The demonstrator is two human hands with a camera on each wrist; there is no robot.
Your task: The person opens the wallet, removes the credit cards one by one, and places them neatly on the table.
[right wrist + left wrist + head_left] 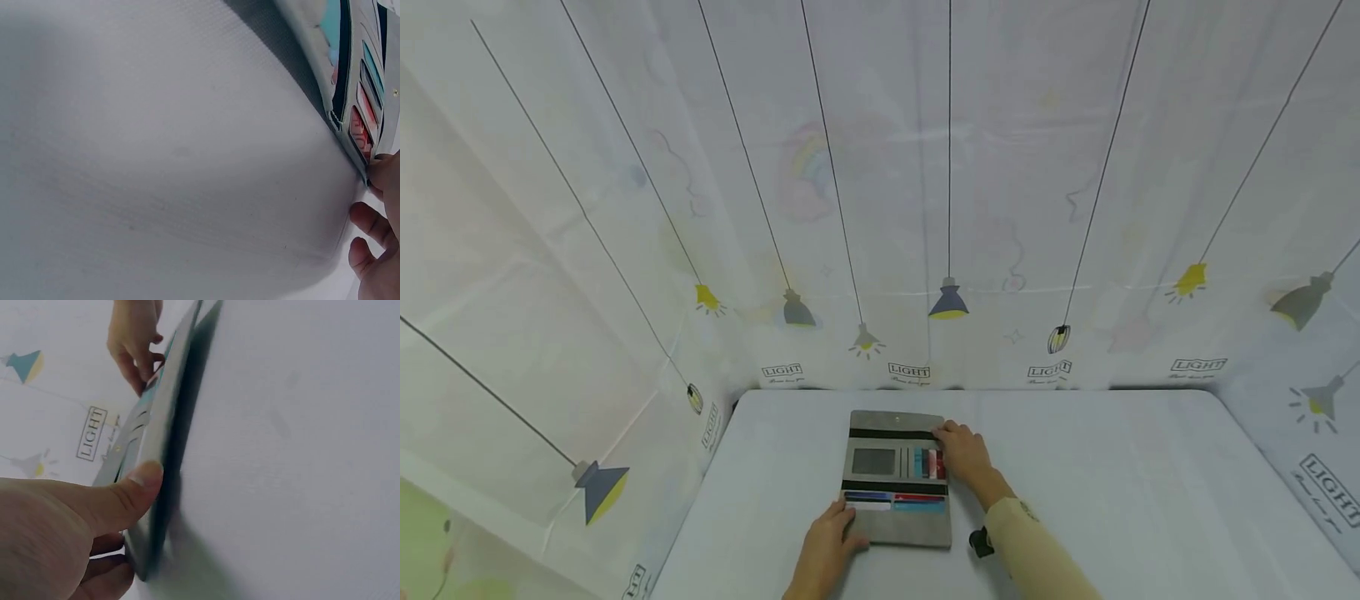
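A grey wallet (898, 529) lies opened out flat on the white table, its inside facing up. Cards (928, 463) in red, blue and dark tones fill slots along its right side, and more sit in the pockets below the lower black fold. My left hand (827, 542) grips the lower left edge; in the left wrist view its thumb lies on the wallet's near edge, with the other fingers curled behind. At the upper right edge my right hand (966, 458) pinches the wallet between thumb and finger, beside the red card (360, 131). That view shows the other fingers loosely bent.
The white table (1120, 483) spreads out on both sides of the wallet. Behind it hangs a pale sheet (880, 208) printed with lamps and the word LIGHT. A small black device (980, 543) sits by the right wrist, below the light sleeve (1033, 550).
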